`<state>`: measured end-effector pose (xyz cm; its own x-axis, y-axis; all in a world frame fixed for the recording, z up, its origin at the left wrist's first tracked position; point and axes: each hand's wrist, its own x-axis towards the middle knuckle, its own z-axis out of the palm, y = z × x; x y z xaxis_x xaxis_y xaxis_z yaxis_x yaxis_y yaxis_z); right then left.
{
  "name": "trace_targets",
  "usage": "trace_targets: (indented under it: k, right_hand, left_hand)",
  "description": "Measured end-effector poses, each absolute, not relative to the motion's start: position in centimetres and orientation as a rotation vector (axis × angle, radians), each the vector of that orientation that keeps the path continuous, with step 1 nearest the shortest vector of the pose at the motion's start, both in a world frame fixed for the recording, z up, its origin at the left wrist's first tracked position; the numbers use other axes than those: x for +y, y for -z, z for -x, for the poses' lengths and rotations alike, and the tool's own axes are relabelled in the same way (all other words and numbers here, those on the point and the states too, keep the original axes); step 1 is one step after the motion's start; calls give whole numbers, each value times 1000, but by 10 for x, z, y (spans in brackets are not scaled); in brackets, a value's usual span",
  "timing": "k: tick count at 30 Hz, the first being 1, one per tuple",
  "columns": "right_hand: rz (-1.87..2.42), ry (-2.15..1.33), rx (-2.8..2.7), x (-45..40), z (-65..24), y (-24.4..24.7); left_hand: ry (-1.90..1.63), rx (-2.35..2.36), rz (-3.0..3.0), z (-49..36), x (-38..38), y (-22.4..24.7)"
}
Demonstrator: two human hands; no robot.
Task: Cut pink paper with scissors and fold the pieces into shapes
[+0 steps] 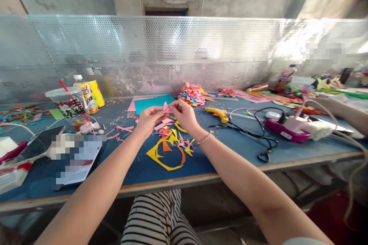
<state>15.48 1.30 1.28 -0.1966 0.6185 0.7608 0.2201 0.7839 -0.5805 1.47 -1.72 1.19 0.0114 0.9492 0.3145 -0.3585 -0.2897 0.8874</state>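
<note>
Both hands meet above the middle of the table, pinching one small folded piece of pink paper [165,106]. My left hand [151,119] grips it from the left, and my right hand [184,115] has its fingers closed on the right side. Part of the paper is hidden by the fingertips. Beneath and in front of the hands lie yellow paper scraps [156,157] mixed with orange and pink cuttings. A teal sheet of paper [151,103] lies just behind the left hand. Beyond the right hand stands a cluster of folded pink paper pieces [192,93].
A yellow glue gun [217,114] lies right of my hands, near black cables and a purple power strip [287,131]. At left are a plastic cup [67,103] with a red straw, a bottle [89,97] and a tablet [82,162]. Another person's arm [339,111] reaches in at right.
</note>
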Motion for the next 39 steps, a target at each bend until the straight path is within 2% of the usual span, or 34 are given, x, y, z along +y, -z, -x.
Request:
trace_targets:
  k: [21, 29, 39]
  right_hand:
    - [649, -484, -1705, 12, -154, -12]
    - [588, -773, -1672, 15, -150, -11]
    - [669, -656, -1808, 22, -153, -6]
  left_hand:
    - [-1629, 773, -1174, -14, -17, -13]
    - [-1620, 846, -1215, -13, -12, -9]
    - [-1521, 902, -1303, -14, -11, -6]
